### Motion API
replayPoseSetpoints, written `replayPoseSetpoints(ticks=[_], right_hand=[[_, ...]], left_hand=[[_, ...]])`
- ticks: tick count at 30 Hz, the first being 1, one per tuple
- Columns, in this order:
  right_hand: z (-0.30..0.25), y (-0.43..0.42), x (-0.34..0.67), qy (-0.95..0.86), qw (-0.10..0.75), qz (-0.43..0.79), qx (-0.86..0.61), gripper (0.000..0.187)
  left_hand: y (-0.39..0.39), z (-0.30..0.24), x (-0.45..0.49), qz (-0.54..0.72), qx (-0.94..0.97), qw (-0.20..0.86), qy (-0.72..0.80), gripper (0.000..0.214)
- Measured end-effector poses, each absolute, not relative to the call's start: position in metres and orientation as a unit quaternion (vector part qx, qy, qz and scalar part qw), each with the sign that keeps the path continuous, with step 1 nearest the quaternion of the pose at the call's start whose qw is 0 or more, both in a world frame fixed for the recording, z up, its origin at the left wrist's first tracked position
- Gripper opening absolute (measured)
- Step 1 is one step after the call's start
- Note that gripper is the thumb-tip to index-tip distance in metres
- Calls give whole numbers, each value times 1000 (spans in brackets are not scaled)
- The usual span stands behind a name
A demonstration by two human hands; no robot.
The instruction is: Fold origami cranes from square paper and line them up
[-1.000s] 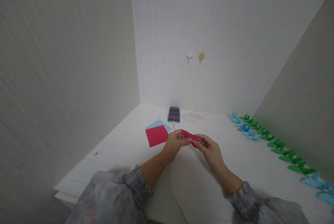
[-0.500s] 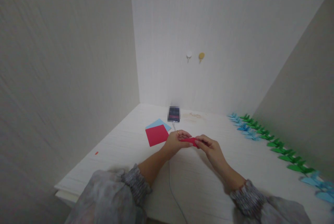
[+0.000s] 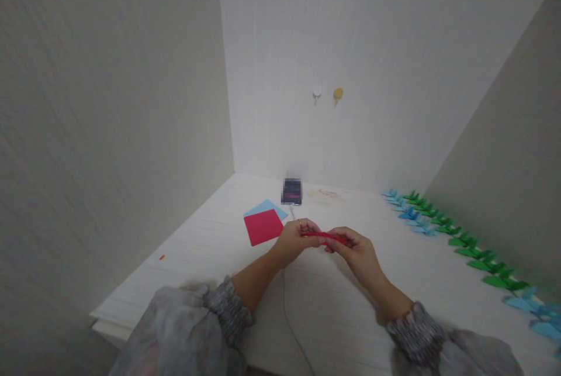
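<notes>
A narrow folded piece of red paper [image 3: 323, 235] is held between my two hands, seen nearly edge-on. My left hand [image 3: 297, 240] pinches its left part between thumb and fingers; a ring shows on one finger. On the right part, the thumb and fingers of my right hand [image 3: 354, 247] are closed too. The fingers hide much of the folds. Just left of my left hand lies a flat red paper sheet [image 3: 263, 227], partly covering a light blue sheet [image 3: 268, 206] on the white table [image 3: 210, 259].
Rows of green folded paper cranes [image 3: 482, 262] and blue ones [image 3: 409, 213] line the table's right side. A phone [image 3: 292, 190] leans at the back wall, its cable [image 3: 287, 311] running toward me. Two hooks [image 3: 338, 94] are on the wall. A small orange scrap [image 3: 162, 257] lies left.
The red folded paper has turned to a thinner, edge-on strip reaching further right under my right fingers. My right hand has shifted slightly; my left hand stays nearly still.
</notes>
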State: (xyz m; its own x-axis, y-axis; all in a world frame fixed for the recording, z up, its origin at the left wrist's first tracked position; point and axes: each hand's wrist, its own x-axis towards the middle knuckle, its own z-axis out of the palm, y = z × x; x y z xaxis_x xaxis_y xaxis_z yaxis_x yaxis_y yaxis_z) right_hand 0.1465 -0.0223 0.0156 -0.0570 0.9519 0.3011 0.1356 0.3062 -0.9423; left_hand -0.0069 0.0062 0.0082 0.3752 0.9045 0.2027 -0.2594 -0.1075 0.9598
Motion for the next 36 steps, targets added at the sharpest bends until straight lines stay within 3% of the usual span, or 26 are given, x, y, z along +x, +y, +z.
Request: replayPoseSetpoints(ticks=[28,36], right_hand=[[15,-25,150,-724,503,307,-359,10],[17,-26,146,-639,517,398,-407,22]], left_hand=[[6,5,-8,483,538,638,264,30],[3,12,-9,515,579,553,306,28]])
